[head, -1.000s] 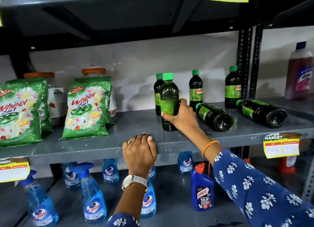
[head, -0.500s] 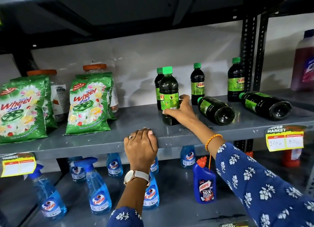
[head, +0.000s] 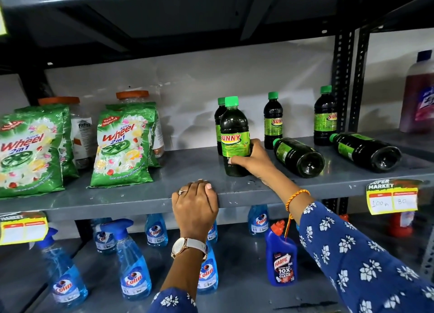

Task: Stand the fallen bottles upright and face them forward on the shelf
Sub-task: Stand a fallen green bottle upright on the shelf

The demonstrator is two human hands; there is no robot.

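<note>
A dark green-capped Sunny bottle point(head: 234, 136) stands upright on the grey shelf point(head: 141, 195), its label facing me. My right hand point(head: 252, 159) is wrapped around its lower part. Behind it stands another upright bottle point(head: 219, 115), mostly hidden. Two more upright bottles point(head: 273, 120) point(head: 325, 118) stand at the back. Two fallen bottles lie on their sides with bases toward me, one near my hand point(head: 298, 156), one further right point(head: 366, 152). My left hand point(head: 196, 203) grips the shelf's front edge.
Green Wheel detergent packs point(head: 124, 146) and orange-lidded jars point(head: 132, 95) fill the shelf's left. A purple bottle point(head: 418, 101) stands beyond the upright post point(head: 342, 78). Blue Colin sprays point(head: 132, 268) and a Harpic bottle point(head: 281, 258) stand on the lower shelf. A yellow price tag point(head: 392, 199) hangs at the edge.
The held bottle has been turned so its Sunny label now faces forward. My right hand has shifted around it. My left hand stays on the edge.
</note>
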